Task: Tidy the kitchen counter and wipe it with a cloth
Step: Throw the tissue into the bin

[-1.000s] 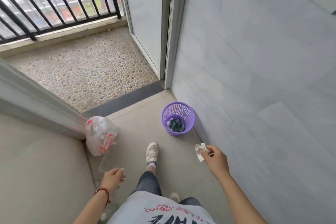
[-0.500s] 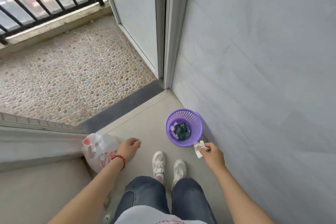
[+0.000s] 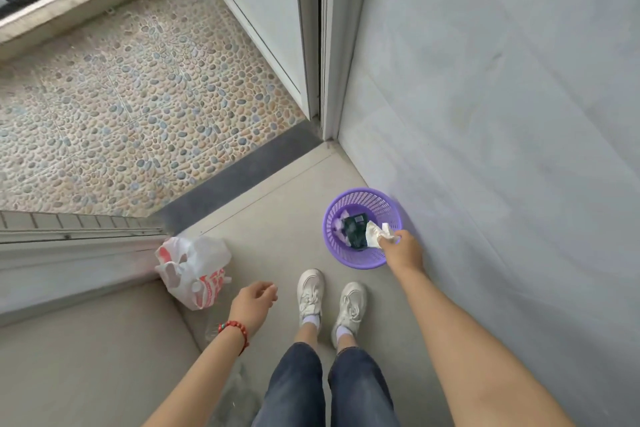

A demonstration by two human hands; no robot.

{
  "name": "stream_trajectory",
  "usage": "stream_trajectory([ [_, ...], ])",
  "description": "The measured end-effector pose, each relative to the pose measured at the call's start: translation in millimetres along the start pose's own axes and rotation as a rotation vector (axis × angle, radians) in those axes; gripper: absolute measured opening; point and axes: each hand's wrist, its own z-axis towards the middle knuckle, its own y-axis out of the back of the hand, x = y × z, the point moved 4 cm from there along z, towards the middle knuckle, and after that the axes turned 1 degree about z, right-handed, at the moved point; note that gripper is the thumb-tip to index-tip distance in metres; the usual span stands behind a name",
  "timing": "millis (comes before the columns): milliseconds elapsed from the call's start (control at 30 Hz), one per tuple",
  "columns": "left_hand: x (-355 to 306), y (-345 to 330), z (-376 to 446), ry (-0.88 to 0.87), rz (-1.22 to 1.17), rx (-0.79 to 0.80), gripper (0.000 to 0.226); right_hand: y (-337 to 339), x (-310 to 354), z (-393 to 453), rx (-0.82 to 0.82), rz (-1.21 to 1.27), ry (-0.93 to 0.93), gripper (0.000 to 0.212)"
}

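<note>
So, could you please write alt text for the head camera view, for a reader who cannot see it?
A person's right hand holds a crumpled white paper over a purple waste basket beside a grey wall. The left hand hangs loose and holds nothing, near a red-and-white plastic bag on the floor.

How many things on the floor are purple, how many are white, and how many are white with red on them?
Purple: 1, the basket
White: 2, the shoes
White with red: 1, the plastic bag
Total: 4
</note>
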Motion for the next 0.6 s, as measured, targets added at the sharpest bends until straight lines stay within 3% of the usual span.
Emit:
stream_trajectory([
  [200,-18.3,-2.9,-5.8,-0.043,0.049,0.023,0.013,9.2,-14.3,-15.7,0.065,-0.091,0.026,0.051],
  [600,-65.7,15.4,-29.3,-0.167,0.174,0.087,0.026,70.7,-90.7,-116.4,-0.095,0.107,-0.13,0.043],
])
